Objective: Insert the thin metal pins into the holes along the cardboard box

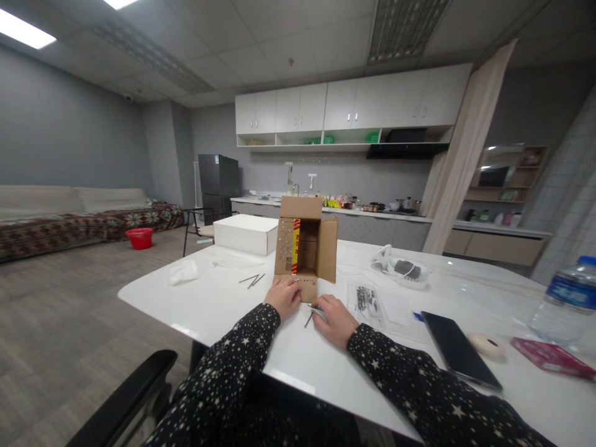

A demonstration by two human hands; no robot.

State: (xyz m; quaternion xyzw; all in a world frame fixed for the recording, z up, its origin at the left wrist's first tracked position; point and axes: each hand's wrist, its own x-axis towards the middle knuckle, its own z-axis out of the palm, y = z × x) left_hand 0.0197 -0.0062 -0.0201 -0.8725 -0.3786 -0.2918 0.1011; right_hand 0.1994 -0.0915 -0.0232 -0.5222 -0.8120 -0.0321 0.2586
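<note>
An open cardboard box [285, 248] with yellow-and-red tape stands in front of me, its flaps spread and its opening facing me. My left hand [285, 298] lies at the box's lower front flap [308, 289], fingers bent against the cardboard. My right hand [336, 320] rests on the table just right of that flap, its fingers drawn together around something small and greyish that I cannot make out. Close to those fingertips is a thin metal screw or nail [307, 321]. Several similar long metal pieces [254, 281] lie left of the box.
On the white table [223, 310] are a white box [246, 234], crumpled tissue [183, 273], a clear pack of dark pieces [367, 301], a white device [403, 270], a phone [459, 347], a beige rounded object [485, 344], a pink packet [552, 358] and a water bottle [565, 304].
</note>
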